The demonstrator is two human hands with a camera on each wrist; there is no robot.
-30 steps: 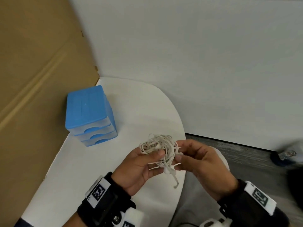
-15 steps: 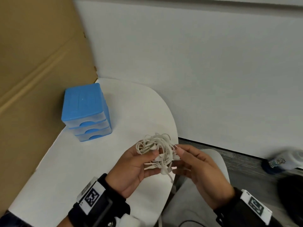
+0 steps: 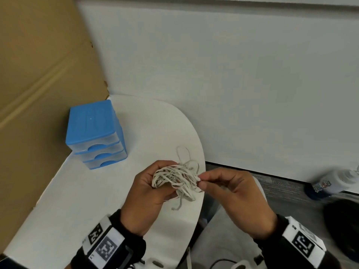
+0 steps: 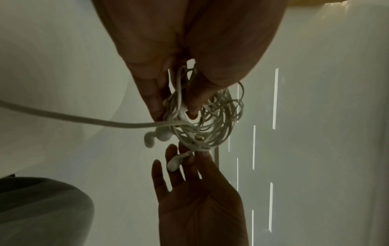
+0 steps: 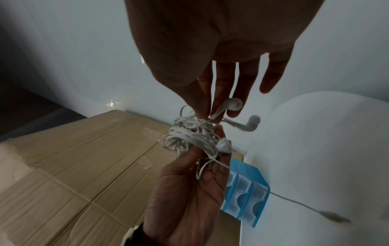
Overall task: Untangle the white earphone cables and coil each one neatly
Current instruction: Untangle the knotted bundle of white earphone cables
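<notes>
I see the left hand (image 3: 149, 188) palm-up above the desk (image 3: 81, 191) edge, its grip curled around the tangled earphone cables (image 3: 175, 176). The right hand (image 3: 236, 195) pinches 1 earbud stem at the bundle's right side, other fingers extended.

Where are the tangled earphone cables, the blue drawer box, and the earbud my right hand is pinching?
earphone cables (image 3: 175, 177), head view, on the middle of the white bundle.
blue drawer box (image 3: 91, 121), head view, on its blue top.
earbud (image 5: 232, 104), right wrist view, on the bud's rounded head by the fingertips.
</notes>
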